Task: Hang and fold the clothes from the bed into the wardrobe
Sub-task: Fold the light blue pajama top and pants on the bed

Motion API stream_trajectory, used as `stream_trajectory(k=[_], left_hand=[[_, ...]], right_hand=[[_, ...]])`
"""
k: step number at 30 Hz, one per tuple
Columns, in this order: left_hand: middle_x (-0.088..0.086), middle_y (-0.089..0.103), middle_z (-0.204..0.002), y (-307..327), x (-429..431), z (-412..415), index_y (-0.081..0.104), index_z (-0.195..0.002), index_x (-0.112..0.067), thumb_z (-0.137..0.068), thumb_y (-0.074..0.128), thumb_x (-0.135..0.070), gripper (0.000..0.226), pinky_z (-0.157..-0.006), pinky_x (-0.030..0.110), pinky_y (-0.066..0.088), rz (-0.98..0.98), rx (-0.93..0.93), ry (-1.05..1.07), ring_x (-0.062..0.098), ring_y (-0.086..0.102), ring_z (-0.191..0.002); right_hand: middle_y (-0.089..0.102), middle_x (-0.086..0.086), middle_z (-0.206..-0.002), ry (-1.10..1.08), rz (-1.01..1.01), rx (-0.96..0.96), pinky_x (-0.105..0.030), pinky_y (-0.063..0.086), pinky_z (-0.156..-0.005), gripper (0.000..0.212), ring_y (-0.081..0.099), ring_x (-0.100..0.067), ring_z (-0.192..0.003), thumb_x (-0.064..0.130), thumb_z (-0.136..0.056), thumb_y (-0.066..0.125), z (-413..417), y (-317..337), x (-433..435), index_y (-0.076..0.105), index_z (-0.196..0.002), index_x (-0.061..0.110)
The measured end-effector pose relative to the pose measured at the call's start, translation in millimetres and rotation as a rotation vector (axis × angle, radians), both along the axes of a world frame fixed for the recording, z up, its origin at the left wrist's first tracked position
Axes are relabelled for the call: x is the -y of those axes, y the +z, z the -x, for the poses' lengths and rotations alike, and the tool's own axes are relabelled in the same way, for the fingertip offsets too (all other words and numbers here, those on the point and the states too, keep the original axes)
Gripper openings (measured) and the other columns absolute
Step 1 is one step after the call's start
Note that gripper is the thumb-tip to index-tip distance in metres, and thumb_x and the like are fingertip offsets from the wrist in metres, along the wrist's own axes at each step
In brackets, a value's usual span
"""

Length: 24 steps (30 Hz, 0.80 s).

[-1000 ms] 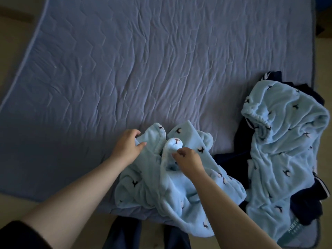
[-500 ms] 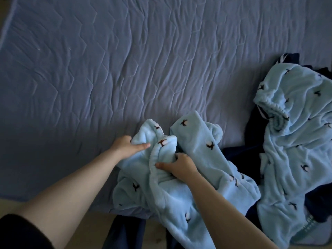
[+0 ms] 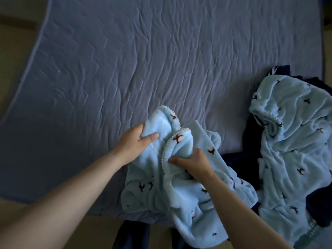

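A light blue fleece top (image 3: 181, 191) with small dark bird prints and a white trimmed edge lies bunched at the bed's near edge. My left hand (image 3: 133, 141) grips its left front flap, thumb over the fabric. My right hand (image 3: 193, 161) grips the right flap just below the trimmed edge. A second light blue fleece garment (image 3: 294, 141) with an elastic waistband lies crumpled to the right, on top of dark navy clothes (image 3: 239, 162).
The bed (image 3: 143, 56) is covered by a grey-blue quilted sheet, bare across its left and far parts. Beige floor (image 3: 16, 44) shows past the bed's left edge and along the near edge. My dark trouser legs (image 3: 131, 236) stand below the bed's edge.
Both hands have lifted and bunched the two front flaps of the fleece top closer together. The view has shifted slightly back, showing the bed's left edge again.
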<state>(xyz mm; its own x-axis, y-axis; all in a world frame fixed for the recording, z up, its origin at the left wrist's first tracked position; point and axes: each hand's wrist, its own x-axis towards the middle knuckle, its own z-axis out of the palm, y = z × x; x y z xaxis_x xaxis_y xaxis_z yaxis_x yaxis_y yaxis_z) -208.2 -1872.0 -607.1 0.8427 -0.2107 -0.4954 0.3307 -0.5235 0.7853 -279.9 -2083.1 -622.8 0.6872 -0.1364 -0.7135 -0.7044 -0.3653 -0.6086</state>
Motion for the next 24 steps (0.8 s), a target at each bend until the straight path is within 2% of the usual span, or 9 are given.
stream_trajectory(k=[3,5,7,9,12,17,20,22,24], left_hand=[[-0.019,0.068,-0.103,29,3,-5,0.059,-0.113,-0.034,-0.069,0.079,-0.05,0.051,-0.077,0.015,0.047,0.03,-0.042,-0.045,-0.007,0.061,-0.094],[-0.022,0.066,-0.104,51,7,-9,0.056,-0.114,-0.036,-0.061,0.086,-0.046,0.062,-0.076,0.011,0.045,0.016,-0.032,-0.081,-0.009,0.06,-0.096],[-0.02,0.066,-0.102,80,15,-14,0.057,-0.111,-0.033,-0.062,0.087,-0.034,0.057,-0.078,0.014,0.047,0.004,0.034,-0.085,-0.001,0.062,-0.097],[-0.013,0.068,-0.101,110,24,-19,0.06,-0.11,-0.03,-0.066,0.086,-0.028,0.051,-0.082,0.019,0.05,0.004,0.106,-0.067,0.0,0.064,-0.093],[-0.019,0.066,-0.091,169,37,-28,0.059,-0.104,-0.033,-0.068,0.084,-0.026,0.045,-0.067,0.003,0.043,0.025,0.263,-0.054,-0.02,0.057,-0.079],[-0.016,0.068,-0.081,289,58,-47,0.063,-0.093,-0.029,-0.068,0.083,-0.037,0.033,-0.063,0.014,0.045,0.028,0.479,-0.071,-0.005,0.062,-0.074],[-0.009,0.071,-0.08,365,67,-54,0.066,-0.089,-0.022,-0.067,0.079,-0.05,0.038,-0.066,0.024,0.049,0.013,0.565,-0.123,0.002,0.065,-0.073],[-0.014,0.071,-0.076,417,68,-55,0.066,-0.083,-0.026,-0.059,0.076,-0.062,0.044,-0.06,0.019,0.048,0.034,0.591,-0.134,-0.004,0.063,-0.069],[-0.02,0.07,-0.074,473,70,-55,0.067,-0.078,-0.027,-0.047,0.078,-0.065,0.05,-0.054,0.009,0.042,0.077,0.595,-0.163,-0.011,0.06,-0.065]], right_hand=[[0.066,0.015,-0.076,-0.008,0.171,0.125,-0.024,0.053,-0.057,0.052,0.062,0.001,-0.071,0.058,-0.048,0.085,-13,37,11,0.058,-0.088,0.038],[0.063,0.015,-0.077,0.057,0.272,0.181,-0.026,0.048,-0.061,0.051,0.059,-0.001,-0.073,0.059,-0.052,0.082,-23,66,22,0.055,-0.088,0.035],[0.064,0.014,-0.08,0.078,0.339,0.241,-0.026,0.045,-0.063,0.052,0.059,-0.004,-0.076,0.062,-0.054,0.078,-30,104,37,0.055,-0.09,0.032],[0.061,0.016,-0.076,0.082,0.384,0.307,-0.021,0.04,-0.058,0.047,0.055,0.001,-0.073,0.064,-0.056,0.075,-37,141,52,0.052,-0.084,0.035],[0.059,0.016,-0.07,0.103,0.43,0.419,-0.018,0.035,-0.054,0.043,0.053,0.003,-0.068,0.065,-0.058,0.074,-46,207,69,0.05,-0.077,0.034],[0.06,0.013,-0.071,0.125,0.552,0.584,-0.032,0.048,-0.061,0.048,0.057,-0.007,-0.068,0.064,-0.062,0.075,-59,331,95,0.059,-0.084,0.025],[0.057,0.014,-0.067,0.157,0.628,0.688,-0.031,0.044,-0.057,0.045,0.056,-0.011,-0.066,0.066,-0.063,0.074,-61,407,107,0.054,-0.077,0.027],[0.054,0.014,-0.065,0.163,0.682,0.77,-0.031,0.041,-0.056,0.044,0.056,-0.014,-0.066,0.065,-0.064,0.074,-61,455,112,0.052,-0.076,0.029],[0.057,0.01,-0.068,0.126,0.745,0.859,-0.032,0.044,-0.059,0.045,0.058,-0.018,-0.07,0.065,-0.065,0.073,-60,508,116,0.058,-0.081,0.026]])
